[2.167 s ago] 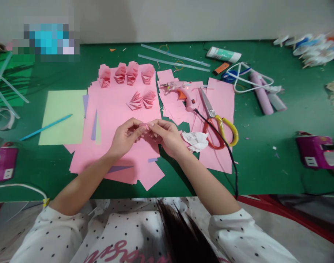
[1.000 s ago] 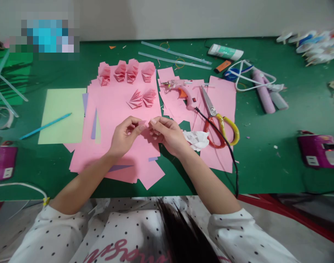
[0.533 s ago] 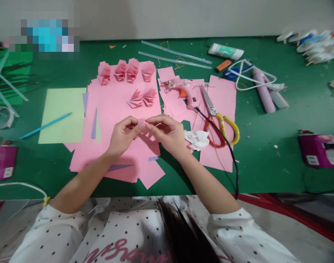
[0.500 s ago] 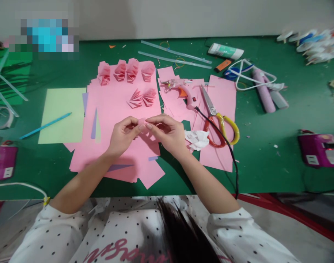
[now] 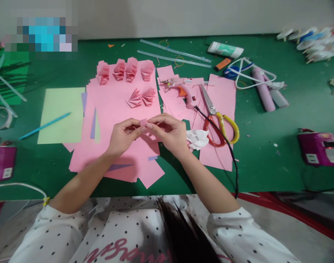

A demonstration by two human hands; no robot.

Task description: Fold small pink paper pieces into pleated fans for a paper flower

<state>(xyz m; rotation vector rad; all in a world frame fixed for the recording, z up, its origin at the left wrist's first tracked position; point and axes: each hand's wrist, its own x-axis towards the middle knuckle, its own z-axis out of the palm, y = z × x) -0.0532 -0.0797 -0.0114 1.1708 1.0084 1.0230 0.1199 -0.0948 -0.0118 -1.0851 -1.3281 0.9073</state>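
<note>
Between the fingertips of my left hand [image 5: 125,135] and my right hand [image 5: 168,129] is a small piece of pink paper [image 5: 143,122], pinched from both sides. Its folds are mostly covered by my fingers. Both hands hover over a stack of pink paper sheets [image 5: 117,106]. Just beyond them, two pleated pink paper pieces [image 5: 141,98] lie side by side. A row of several more pleated pink pieces [image 5: 131,70] sits along the stack's far edge.
Right of my hands lie a pink glue gun [image 5: 187,93], yellow-and-red-handled scissors [image 5: 212,109] and a crumpled white tissue [image 5: 197,139]. A black cord [image 5: 224,137] crosses there. At left, a blue pencil [image 5: 46,125] rests on pale green paper [image 5: 60,109]. Clear glue sticks [image 5: 174,58] lie behind.
Both hands keep their pinch on the small pink paper, and the fingertips have shifted slightly so that more of it shows. The things on the table stay where they were.
</note>
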